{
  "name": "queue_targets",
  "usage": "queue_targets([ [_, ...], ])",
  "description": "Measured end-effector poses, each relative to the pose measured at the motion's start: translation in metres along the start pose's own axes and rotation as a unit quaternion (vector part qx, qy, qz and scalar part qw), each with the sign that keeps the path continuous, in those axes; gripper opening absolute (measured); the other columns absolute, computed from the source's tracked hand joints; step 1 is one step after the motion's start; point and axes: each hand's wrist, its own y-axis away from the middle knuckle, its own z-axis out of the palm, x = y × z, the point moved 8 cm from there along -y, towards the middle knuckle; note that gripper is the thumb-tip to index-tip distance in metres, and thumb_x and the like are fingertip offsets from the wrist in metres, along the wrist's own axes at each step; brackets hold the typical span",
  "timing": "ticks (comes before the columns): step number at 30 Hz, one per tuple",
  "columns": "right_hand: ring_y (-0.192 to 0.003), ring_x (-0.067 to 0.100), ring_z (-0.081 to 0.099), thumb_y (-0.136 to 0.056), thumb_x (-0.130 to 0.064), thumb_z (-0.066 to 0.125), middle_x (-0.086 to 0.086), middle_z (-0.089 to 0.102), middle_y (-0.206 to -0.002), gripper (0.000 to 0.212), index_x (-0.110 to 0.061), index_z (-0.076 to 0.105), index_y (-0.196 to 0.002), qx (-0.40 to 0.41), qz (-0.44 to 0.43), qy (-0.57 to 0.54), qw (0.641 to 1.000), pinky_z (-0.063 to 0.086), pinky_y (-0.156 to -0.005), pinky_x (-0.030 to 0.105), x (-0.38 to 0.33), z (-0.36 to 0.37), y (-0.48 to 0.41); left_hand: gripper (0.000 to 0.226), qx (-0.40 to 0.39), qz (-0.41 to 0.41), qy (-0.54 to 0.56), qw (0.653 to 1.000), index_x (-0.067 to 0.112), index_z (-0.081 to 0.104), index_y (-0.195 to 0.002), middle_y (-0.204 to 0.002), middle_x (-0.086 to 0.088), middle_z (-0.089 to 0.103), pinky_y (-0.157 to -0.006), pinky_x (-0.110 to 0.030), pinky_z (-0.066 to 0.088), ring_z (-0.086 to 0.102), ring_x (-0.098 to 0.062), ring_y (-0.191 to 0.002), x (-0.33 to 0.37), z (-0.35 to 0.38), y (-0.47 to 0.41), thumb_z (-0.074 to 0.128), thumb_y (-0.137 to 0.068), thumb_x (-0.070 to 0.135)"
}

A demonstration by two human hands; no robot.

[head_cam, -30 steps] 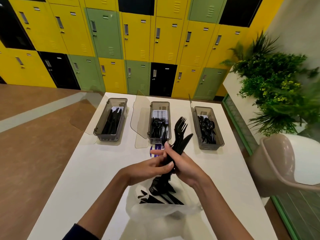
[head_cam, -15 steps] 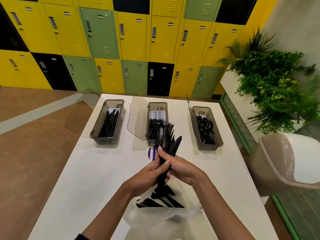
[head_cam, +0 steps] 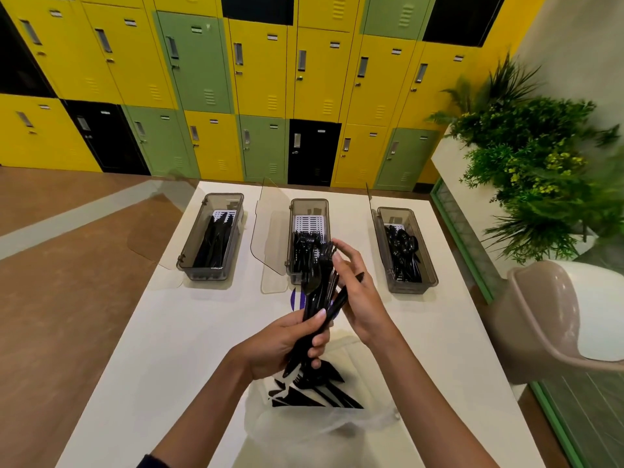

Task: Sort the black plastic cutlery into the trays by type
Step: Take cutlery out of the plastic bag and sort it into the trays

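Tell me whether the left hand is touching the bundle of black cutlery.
Touching. The head view shows the left hand wrapped around the handles of the cutlery bundle, thumb pressed across them.

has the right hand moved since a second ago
Yes. The right hand has let go of the cutlery bundle and opened beside its tips, nearer the middle tray; the left hand holds the bundle.

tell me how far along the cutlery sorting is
Partly done. All three trays already hold black pieces: the left tray what look like knives, the middle tray forks, the right tray spoons. In hand: the left hand grips a mixed bundle while the right hand picks at its top end. Left: that bundle, plus loose pieces on the plastic bag.
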Motion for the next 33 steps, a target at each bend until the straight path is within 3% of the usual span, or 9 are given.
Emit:
queue_targets([
  [4, -0.112, 0.035, 0.057, -0.084, -0.051, 0.06, 0.025, 0.056, -0.119, 0.03, -0.031, 0.061, -0.107, 0.015, 0.024, 0.033, 0.999, 0.044, -0.102, 0.048, 0.01, 0.003, 0.002, 0.023, 0.035, 0.034, -0.005, 0.999, 0.014, 0.054, -0.082, -0.069, 0.0, 0.043, -0.055, -0.023, 0.043, 0.04, -0.01, -0.055, 0.008, -0.003, -0.001, 0.044, -0.098, 0.028],
  [10, -0.104, 0.022, 0.065, -0.093, -0.039, 0.056, 0.01, 0.067, -0.112, 0.034, -0.013, 0.058, -0.115, 0.037, 0.067, 0.042, 0.996, 0.053, -0.094, 0.04, 0.031, -0.008, 0.003, 0.014, 0.158, 0.073, -0.063, 0.983, 0.014, 0.049, -0.092, -0.068, 0.001, 0.046, -0.051, -0.02, 0.039, 0.04, -0.008, -0.052, 0.01, -0.029, -0.003, 0.046, -0.099, 0.025],
  [15, -0.081, 0.016, 0.067, -0.093, -0.014, 0.059, 0.016, 0.071, -0.097, 0.024, 0.003, 0.062, -0.11, 0.022, 0.082, 0.071, 0.994, 0.055, -0.075, 0.026, 0.038, -0.011, 0.005, 0.015, 0.222, 0.077, -0.12, 0.965, 0.016, 0.05, -0.089, -0.066, 0.003, 0.047, -0.049, -0.019, 0.034, 0.039, -0.007, -0.051, 0.012, -0.046, -0.004, 0.047, -0.099, 0.027],
  [19, -0.082, 0.02, 0.068, -0.088, -0.009, 0.065, 0.016, 0.073, -0.099, 0.023, 0.0, 0.065, -0.108, 0.035, 0.099, 0.048, 0.993, 0.055, -0.08, 0.029, 0.039, -0.014, -0.002, 0.014, 0.227, 0.078, -0.134, 0.961, 0.016, 0.052, -0.094, -0.066, 0.002, 0.051, -0.048, -0.019, 0.035, 0.042, -0.007, -0.051, 0.013, -0.046, -0.007, 0.048, -0.098, 0.028],
  [22, -0.07, 0.013, 0.065, -0.085, -0.005, 0.067, 0.012, 0.071, -0.087, 0.018, 0.003, 0.066, -0.1, 0.042, 0.103, 0.055, 0.992, 0.054, -0.069, 0.021, 0.037, -0.016, -0.008, 0.016, 0.233, 0.087, -0.146, 0.958, 0.013, 0.053, -0.098, -0.065, 0.001, 0.055, -0.046, -0.019, 0.036, 0.044, -0.01, -0.049, 0.015, -0.045, -0.009, 0.046, -0.099, 0.028],
  [25, -0.063, 0.012, 0.066, -0.081, -0.004, 0.071, 0.011, 0.07, -0.081, 0.013, -0.004, 0.067, -0.094, 0.059, 0.108, 0.054, 0.991, 0.054, -0.062, 0.02, 0.037, -0.016, -0.012, 0.018, 0.244, 0.097, -0.171, 0.95, 0.016, 0.053, -0.089, -0.059, 0.006, 0.057, -0.047, -0.017, 0.039, 0.047, -0.007, -0.048, 0.018, -0.045, -0.009, 0.045, -0.1, 0.028],
  [29, -0.066, 0.016, 0.066, -0.079, -0.004, 0.073, 0.013, 0.071, -0.083, 0.016, -0.006, 0.068, -0.095, 0.081, 0.121, 0.048, 0.988, 0.053, -0.057, 0.02, 0.038, -0.011, -0.017, 0.015, 0.258, 0.107, -0.16, 0.947, 0.016, 0.055, -0.092, -0.071, -0.006, 0.058, -0.047, -0.018, 0.038, 0.046, -0.009, -0.047, 0.02, -0.055, -0.008, 0.045, -0.1, 0.025],
  [33, -0.073, 0.021, 0.062, -0.084, -0.001, 0.067, 0.007, 0.071, -0.081, 0.009, -0.01, 0.067, -0.087, 0.047, 0.136, 0.041, 0.989, 0.05, -0.063, 0.025, 0.042, 0.01, -0.023, 0.014, 0.258, 0.114, -0.15, 0.948, 0.013, 0.055, -0.1, -0.073, -0.009, 0.06, -0.045, -0.019, 0.037, 0.045, -0.011, -0.047, 0.024, -0.07, 0.0, 0.046, -0.099, 0.023],
])
